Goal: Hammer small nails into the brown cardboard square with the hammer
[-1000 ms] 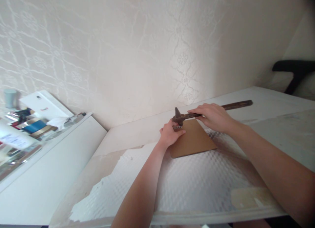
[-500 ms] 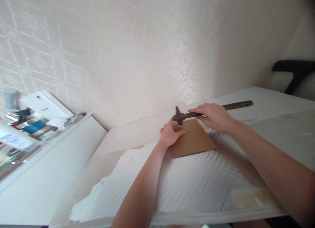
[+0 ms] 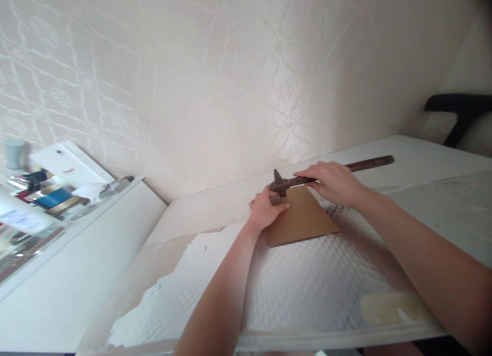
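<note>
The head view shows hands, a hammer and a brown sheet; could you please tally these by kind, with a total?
Hands: 2 (left hand, right hand)
Hammer: 1
Brown sheet: 1
Total: 4

Glare brightens the patterned wall (image 3: 286, 89); clutter (image 3: 57, 198) at left blurs.

A pale wall (image 3: 215, 89) (floral, faintly shiny) backs a worn white table (image 3: 418, 161), with perhaps a black armrest (image 3: 457, 103) at right.
</note>
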{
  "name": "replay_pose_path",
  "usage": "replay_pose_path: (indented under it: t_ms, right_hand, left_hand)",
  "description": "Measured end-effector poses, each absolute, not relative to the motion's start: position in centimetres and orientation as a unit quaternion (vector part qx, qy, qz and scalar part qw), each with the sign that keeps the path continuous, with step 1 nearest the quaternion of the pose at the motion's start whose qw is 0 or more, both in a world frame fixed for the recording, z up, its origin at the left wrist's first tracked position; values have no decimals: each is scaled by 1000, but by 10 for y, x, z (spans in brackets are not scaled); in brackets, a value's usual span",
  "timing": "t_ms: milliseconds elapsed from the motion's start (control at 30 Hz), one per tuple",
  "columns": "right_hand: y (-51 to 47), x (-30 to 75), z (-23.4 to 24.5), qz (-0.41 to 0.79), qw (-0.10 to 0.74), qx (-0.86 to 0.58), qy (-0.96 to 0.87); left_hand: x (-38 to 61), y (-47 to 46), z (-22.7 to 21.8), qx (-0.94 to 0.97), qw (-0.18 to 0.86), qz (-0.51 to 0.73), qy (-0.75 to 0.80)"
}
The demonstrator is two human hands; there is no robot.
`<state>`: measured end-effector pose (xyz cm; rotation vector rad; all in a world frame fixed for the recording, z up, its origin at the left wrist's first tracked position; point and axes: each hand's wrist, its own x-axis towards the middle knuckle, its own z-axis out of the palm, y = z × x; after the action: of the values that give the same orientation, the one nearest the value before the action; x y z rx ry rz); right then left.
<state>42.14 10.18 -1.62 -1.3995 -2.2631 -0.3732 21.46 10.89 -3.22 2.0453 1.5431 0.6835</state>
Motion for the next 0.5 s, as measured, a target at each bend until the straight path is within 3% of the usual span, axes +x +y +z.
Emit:
replay_pose_path:
  t_ms: [500]
  right_hand:
    - [102, 422, -17, -135, 227, -505, -822]
  left_hand:
    - [214, 110, -33, 752, 239, 250, 561]
